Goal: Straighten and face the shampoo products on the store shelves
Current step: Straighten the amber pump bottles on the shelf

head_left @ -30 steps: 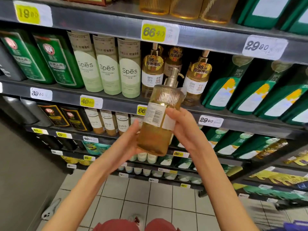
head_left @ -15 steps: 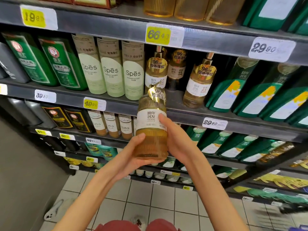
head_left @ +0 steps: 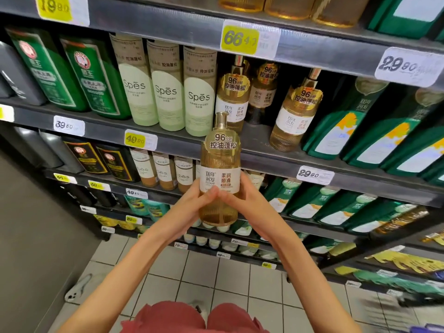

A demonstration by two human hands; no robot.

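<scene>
Both hands hold one gold bottle (head_left: 219, 179) out in the air in front of the shelves. The left hand (head_left: 192, 205) wraps the left side of it and the right hand (head_left: 237, 200) wraps the right side, with the thumbs meeting across the front just under the white label. The bottle stands up straight and its label faces the person, so the turning part looks done for this one. It is not on the shelf (head_left: 259, 152) yet.

Right behind it there is a gap (head_left: 258, 138) on the shelf, between two more gold bottles: one on the left (head_left: 231, 97) and one on the right (head_left: 294, 116). A third gold one (head_left: 263, 92) stands further back in that gap. I think the held bottle belongs in the front of the gap, so putting it there is the next job.

The pale Spes bottles (head_left: 165, 92) to the left all face front and look neat. The dark green bottles (head_left: 355, 131) to the right lean over (that may just be the wide lens bending things). The lower shelves are small and blurry, so I cannot tell if they need fixing.

The two gold neighbours stand close on both sides, so the bottle could bump them going in.
</scene>
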